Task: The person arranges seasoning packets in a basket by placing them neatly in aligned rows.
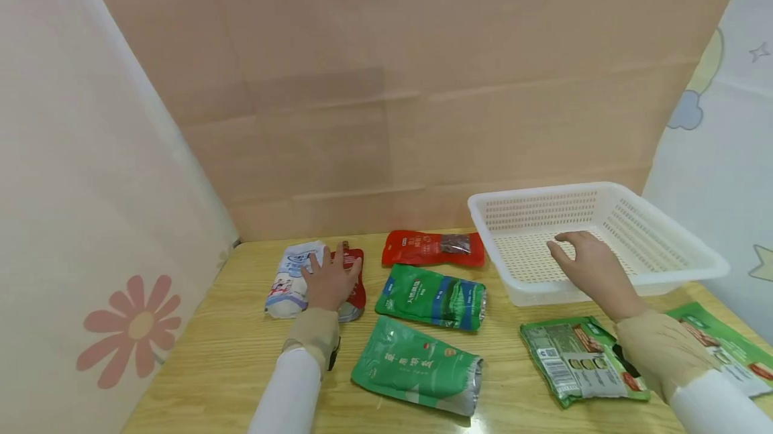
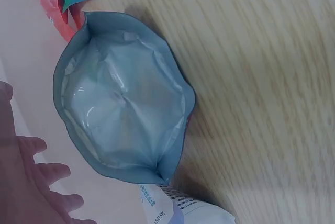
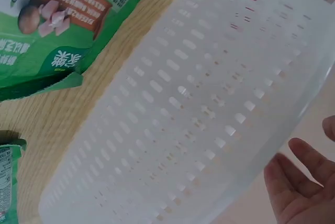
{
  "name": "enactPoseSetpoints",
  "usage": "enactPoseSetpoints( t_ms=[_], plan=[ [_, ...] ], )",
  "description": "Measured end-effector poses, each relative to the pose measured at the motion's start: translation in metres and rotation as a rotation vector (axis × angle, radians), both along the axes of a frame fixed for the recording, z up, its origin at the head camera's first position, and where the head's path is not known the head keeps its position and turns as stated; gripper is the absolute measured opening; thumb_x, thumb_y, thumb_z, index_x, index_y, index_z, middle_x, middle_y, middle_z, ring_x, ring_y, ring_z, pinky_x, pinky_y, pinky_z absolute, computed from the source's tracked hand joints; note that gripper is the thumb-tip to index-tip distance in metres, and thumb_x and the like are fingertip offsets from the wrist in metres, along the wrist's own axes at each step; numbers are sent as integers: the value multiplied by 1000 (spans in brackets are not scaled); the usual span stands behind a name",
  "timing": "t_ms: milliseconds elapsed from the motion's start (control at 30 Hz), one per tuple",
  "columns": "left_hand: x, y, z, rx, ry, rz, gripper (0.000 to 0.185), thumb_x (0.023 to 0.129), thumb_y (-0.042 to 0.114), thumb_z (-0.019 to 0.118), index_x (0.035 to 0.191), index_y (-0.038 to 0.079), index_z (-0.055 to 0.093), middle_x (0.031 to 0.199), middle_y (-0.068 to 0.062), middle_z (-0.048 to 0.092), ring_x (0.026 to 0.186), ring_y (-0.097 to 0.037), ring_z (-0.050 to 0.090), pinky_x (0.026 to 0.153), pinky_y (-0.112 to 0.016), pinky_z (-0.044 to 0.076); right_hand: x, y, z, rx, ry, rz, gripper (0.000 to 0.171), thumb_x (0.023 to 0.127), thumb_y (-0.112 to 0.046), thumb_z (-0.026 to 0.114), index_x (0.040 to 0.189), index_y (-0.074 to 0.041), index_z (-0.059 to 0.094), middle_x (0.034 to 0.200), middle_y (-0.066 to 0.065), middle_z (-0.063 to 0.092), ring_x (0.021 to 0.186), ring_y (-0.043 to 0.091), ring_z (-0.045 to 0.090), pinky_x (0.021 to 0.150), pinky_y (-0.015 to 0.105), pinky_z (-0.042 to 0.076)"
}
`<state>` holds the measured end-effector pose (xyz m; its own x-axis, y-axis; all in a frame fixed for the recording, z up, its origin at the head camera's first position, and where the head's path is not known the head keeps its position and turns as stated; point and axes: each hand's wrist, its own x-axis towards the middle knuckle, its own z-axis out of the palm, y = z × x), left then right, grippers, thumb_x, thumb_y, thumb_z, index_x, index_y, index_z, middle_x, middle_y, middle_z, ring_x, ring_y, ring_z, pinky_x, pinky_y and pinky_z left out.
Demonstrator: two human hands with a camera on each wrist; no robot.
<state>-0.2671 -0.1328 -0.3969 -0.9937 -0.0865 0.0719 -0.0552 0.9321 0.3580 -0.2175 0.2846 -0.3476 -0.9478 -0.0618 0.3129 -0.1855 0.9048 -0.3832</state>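
Far left on the wooden counter (image 1: 211, 353): a white and blue pouch (image 1: 290, 280), partly overlapping a red pouch (image 1: 356, 286) beside it. On top of both, the left hand (image 1: 329, 280), palm down, fingers straight and spread, resting on them without any curl around them; in the left wrist view, the silver bottom of a pouch (image 2: 123, 103) close before the fingers (image 2: 49, 174). Further right, a red packet (image 1: 431, 248) near the back, then two green bags (image 1: 431, 296) (image 1: 419, 363), one in front of the other. Next, a white perforated basket (image 1: 664, 273), standing on the counter at the right. Over its near rim, the right hand (image 1: 588, 263), fingers loosely bent, holding nothing, hovering above the basket floor. Near edge, under the right forearm: a green snack packet (image 1: 574, 357), and another green packet (image 1: 725, 343) at far right.
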Motion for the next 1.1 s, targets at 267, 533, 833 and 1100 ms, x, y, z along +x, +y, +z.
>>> enactPoseSetpoints(
  t_ms=[267,533,833,1100],
  plan=[
    [1,9,0,-15,179,-70,52,97,40,46,134,4,52,139,-21,51,131,-45,41,108,-62,29,4,-12,5,-9,76,38,28,95,-11,51,104,11,66,94,29,68,77,37,65,68,51,51],
    [3,29,-3,-64,285,-136,40,96,33,52,121,4,62,125,-17,62,123,-39,50,106,-54,37,8,-21,6,49,-27,69,31,95,-9,45,111,11,62,89,26,68,58,26,56,54,39,46],
    [0,43,-5,-53,193,-148,43,95,35,52,125,5,60,130,-17,59,126,-38,48,109,-54,35,15,19,4,103,-237,82,51,77,12,37,126,12,50,125,39,51,64,23,45,50,30,27],
    [3,48,-2,-33,156,-159,42,95,33,54,124,3,60,127,-18,61,120,-39,53,105,-52,40,15,78,-8,290,-233,167,43,71,7,56,114,10,60,116,36,57,106,53,54,66,38,43]
  ],
)
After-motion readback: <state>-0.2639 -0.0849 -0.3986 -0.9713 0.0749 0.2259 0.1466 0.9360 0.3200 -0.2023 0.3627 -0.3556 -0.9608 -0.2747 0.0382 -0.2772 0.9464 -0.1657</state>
